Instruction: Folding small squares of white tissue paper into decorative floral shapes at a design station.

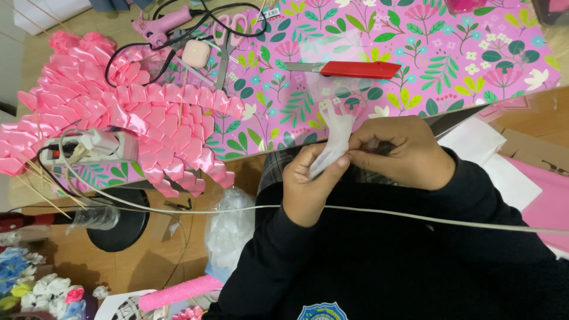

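Head view: the left hand (308, 184) and the right hand (403, 154) are both pinching a white ribbon piece (336, 137), fingers clamped on it, just off the near edge of the floral sheet (427, 53). On that sheet, a red cutter (355, 69) is lying above the hands (open room around it); pink folded ribbons (148, 124) are crowding its left edge, scissors (228, 35) beyond.

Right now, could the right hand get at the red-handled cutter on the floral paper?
Probably yes, but not freely: the right hand pinches the white ribbon piece together with the left hand. The red-handled cutter lies uncovered just beyond, with nothing between.
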